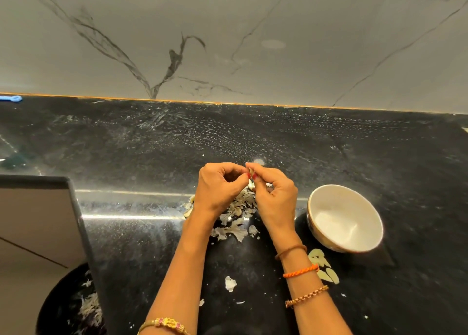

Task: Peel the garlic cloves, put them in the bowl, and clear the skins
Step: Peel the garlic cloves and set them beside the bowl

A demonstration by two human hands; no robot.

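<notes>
Both hands up over the skin pile, fingertips meeting on one garlic clove. Left hand curled, pinching the clove's left side; right hand curled, pinching it from the right, red nails at the contact point. Clove mostly hidden between the fingers, can't tell how much skin is on it.

White bowl sits just right of the pile, on the black countertop; can't make out any cloves in it. A few peeled cloves lie on the counter nearer the person than the bowl, beside the right wrist. Loose skin scrap between the forearms, nearer the person than the pile. Well left of the pile, below the counter edge: black bin with skins in it.
</notes>
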